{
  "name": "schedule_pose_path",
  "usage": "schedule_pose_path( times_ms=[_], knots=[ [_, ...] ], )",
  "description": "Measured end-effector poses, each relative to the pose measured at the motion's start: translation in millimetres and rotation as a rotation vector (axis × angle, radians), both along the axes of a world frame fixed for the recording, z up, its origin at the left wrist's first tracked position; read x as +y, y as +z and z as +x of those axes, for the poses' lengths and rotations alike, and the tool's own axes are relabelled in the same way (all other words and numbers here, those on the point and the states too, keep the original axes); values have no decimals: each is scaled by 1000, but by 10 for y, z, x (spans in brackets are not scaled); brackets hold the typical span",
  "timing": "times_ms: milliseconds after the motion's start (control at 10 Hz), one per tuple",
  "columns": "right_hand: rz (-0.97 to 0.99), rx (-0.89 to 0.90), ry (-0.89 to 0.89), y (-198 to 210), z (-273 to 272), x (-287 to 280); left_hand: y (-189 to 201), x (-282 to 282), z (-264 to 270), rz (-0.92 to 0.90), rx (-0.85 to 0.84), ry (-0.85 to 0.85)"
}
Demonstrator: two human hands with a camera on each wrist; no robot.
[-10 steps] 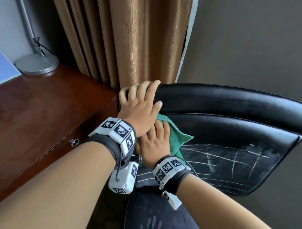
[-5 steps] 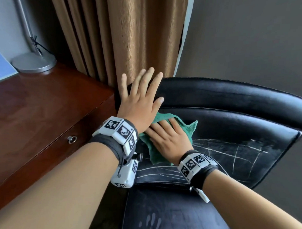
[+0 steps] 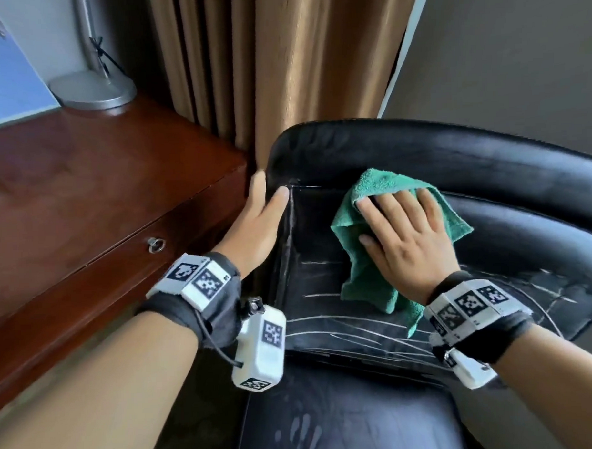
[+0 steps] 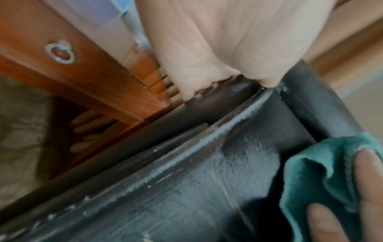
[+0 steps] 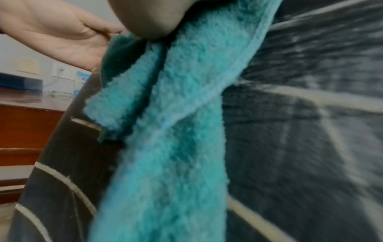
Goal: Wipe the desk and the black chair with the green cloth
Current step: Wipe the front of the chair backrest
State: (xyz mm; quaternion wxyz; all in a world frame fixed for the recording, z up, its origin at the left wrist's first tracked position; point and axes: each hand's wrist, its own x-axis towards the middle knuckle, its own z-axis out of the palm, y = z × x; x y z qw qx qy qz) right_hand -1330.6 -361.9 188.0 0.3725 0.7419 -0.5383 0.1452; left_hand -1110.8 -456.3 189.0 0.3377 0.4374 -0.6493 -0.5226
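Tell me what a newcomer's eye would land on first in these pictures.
The green cloth stands out most, pressed flat by the right hand against the upper backrest of the black chair. Below it, pale streaks cross the dusty backrest. The left hand holds the chair's left edge, right beside the reddish wooden desk.

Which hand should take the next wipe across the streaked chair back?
Right. The right hand presses the green cloth flat on the black chair, just above the pale streaks; the left hand grips the chair's side edge and has no cloth.
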Motion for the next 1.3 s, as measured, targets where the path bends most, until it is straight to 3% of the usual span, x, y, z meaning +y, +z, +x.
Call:
schedule_pose_path(
  times_ms=[100, 200, 300, 400, 500, 600, 700, 800, 900, 1000, 1100, 1300],
  knots=[
    [9, 41, 75, 91, 205, -161, -63, -18, 46, 92, 108, -29],
    [7, 38, 63, 155, 429, -331, -72, -73, 109, 80, 67, -60],
    [22, 44, 62, 59, 644, -436, -62, -74, 132, 126, 198, -156],
    [34, 41, 89, -114, 720, -402, -120, -106, 138, 202, 352, 6],
    [57, 65, 177, -455, 752, -331, -73, -84, 103, 59, 269, -170],
    [104, 14, 258, -968, 809, -227, -86, -53, 182, 60, 68, -20],
    [111, -27, 322, -1323, 881, -153, -97, -55, 158, 99, 117, -9],
    [94, -92, 372, -1565, 1001, -105, -73, -71, 151, 197, 252, -103],
    [126, -108, 396, -1572, 1029, -93, -120, -109, 149, 207, 278, -126],
    [253, 64, 485, -1409, 942, -96, -151, -124, 140, 191, 328, -152],
    [304, 183, 537, -950, 719, -159, -114, -83, 125, 221, 319, -159],
    [199, 298, 393, -575, 457, -241, -117, -59, 126, 181, 294, -134]
  ],
)
